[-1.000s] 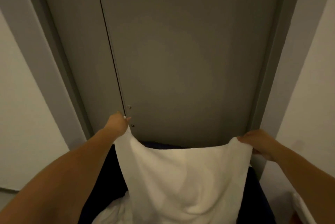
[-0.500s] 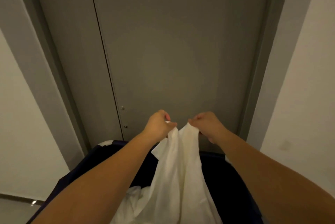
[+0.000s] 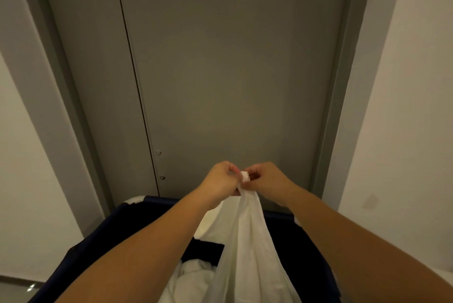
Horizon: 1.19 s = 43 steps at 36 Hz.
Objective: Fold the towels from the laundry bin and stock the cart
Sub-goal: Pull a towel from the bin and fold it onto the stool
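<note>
Now the hands, spread wide a second ago, have met: the left hand (image 3: 221, 180) and right hand (image 3: 267, 180) pinch the top corners of the towel (image 3: 247, 241) together, fingers curled tight on the cloth, so the first halving looks made. It hangs over the near laundry bin (image 3: 157, 201), which holds more white linen. Both forearms reach forward toward the far door (image 3: 232, 69).

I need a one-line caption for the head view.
Left hand and right hand pinch the white towel by its joined corners above the laundry bin.
</note>
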Available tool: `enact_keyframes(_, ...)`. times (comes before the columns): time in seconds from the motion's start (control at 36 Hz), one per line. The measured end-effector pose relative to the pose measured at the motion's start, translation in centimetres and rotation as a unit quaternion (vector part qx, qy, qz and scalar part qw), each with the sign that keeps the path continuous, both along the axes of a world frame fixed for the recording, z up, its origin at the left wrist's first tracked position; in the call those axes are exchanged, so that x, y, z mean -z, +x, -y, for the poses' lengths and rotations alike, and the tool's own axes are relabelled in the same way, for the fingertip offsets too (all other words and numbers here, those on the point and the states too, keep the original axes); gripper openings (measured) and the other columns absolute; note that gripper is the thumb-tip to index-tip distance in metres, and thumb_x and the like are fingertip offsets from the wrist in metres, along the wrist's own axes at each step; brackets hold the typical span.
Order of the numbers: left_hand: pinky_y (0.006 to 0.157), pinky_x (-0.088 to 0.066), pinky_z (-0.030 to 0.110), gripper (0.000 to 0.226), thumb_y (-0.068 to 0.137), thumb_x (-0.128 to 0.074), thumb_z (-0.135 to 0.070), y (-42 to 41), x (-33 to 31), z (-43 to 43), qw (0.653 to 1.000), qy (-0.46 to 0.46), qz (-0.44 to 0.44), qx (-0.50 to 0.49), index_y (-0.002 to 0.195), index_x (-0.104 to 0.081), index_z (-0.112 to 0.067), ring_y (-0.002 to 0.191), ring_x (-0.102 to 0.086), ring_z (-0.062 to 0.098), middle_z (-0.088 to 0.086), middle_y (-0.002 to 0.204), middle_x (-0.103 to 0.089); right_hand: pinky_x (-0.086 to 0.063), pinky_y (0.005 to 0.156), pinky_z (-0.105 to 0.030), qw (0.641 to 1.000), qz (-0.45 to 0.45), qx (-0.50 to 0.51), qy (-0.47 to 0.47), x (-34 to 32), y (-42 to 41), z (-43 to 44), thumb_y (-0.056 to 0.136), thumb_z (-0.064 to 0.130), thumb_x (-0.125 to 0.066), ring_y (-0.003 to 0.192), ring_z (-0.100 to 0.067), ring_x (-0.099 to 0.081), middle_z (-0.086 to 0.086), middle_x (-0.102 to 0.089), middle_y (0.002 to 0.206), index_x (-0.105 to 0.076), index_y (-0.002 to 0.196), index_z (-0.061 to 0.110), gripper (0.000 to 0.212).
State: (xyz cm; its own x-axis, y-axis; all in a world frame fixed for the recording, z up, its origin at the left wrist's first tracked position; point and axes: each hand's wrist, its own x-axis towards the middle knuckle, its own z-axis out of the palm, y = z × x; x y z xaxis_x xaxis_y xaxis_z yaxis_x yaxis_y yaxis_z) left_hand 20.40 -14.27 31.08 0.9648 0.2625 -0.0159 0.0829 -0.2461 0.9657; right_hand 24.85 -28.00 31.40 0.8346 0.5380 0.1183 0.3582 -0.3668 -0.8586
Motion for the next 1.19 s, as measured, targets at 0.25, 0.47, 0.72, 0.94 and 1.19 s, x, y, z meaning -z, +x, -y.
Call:
enact_keyframes(0.25, 0.067, -0.049, 0.035, 0.002, 0.089, -0.055, -0.015, 0.1, 0.1, 1.3, 0.998, 0.063, 0.008, -0.002, 0.089, -0.056, -0.017, 0.080, -0.059, 0.022, 0.009, 0.092, -0.064, -0.033, 0.047, -0.012, 0.989, 0.136, 0.014, -0.061, 0.6, -1.0, 0.4, 0.073, 0.020, -0.080, 0.048, -0.002, -0.040, 0.006, -0.046, 0.058, -0.062, 0.071, 0.003, 0.025)
enact_keyframes(0.47, 0.065, -0.040, 0.032, 0.010, 0.095, -0.042, -0.014, -0.1, -0.5, 1.0, 0.993, 0.114, 0.014, 0.034, 0.090, -0.049, -0.020, 0.073, -0.050, 0.017, 0.003, 0.080, -0.059, -0.036, 0.053, -0.013, 0.974, 0.196, 0.059, -0.102, 1.0, -0.9, 0.4, 0.085, 0.013, -0.061, 0.056, -0.006, -0.040, 0.001, -0.045, 0.066, -0.053, 0.065, 0.009, 0.023)
enact_keyframes(0.72, 0.057, -0.040, 0.012, 0.012, 0.094, -0.056, -0.016, -0.7, -1.3, -0.5, 0.980, 0.167, 0.068, 0.080, 0.101, -0.046, -0.015, 0.076, -0.056, 0.011, -0.009, 0.077, -0.061, -0.032, 0.063, -0.022, 0.966, 0.224, 0.076, -0.107, -0.5, 0.0, 1.2, 0.090, 0.008, -0.054, 0.074, -0.016, -0.052, 0.001, -0.056, 0.078, -0.067, 0.078, 0.016, 0.020)
enact_keyframes(0.94, 0.084, -0.050, 0.036, 0.025, 0.091, -0.061, -0.041, -3.5, 5.9, -5.8, 0.938, 0.328, 0.112, 0.029, 0.104, -0.055, -0.021, 0.095, -0.057, 0.015, -0.004, 0.110, -0.056, -0.035, 0.072, -0.020, 0.946, 0.263, 0.180, -0.066, -6.6, 2.2, 1.8, 0.093, 0.011, -0.056, 0.092, -0.023, -0.058, -0.012, -0.066, 0.102, -0.067, 0.110, 0.003, 0.022)
enact_keyframes(1.19, 0.115, -0.007, 0.047, 0.070, 0.081, -0.049, -0.071, -6.7, 12.7, -3.1, 0.842, 0.473, 0.229, 0.119, 0.143, -0.033, -0.044, 0.145, 0.008, 0.012, -0.008, 0.157, 0.017, -0.027, 0.052, -0.022, 0.923, 0.330, 0.185, -0.074, -11.8, 2.5, 0.6, 0.087, 0.005, -0.051, 0.066, -0.019, -0.048, -0.005, -0.053, 0.070, -0.064, 0.079, 0.001, 0.016)
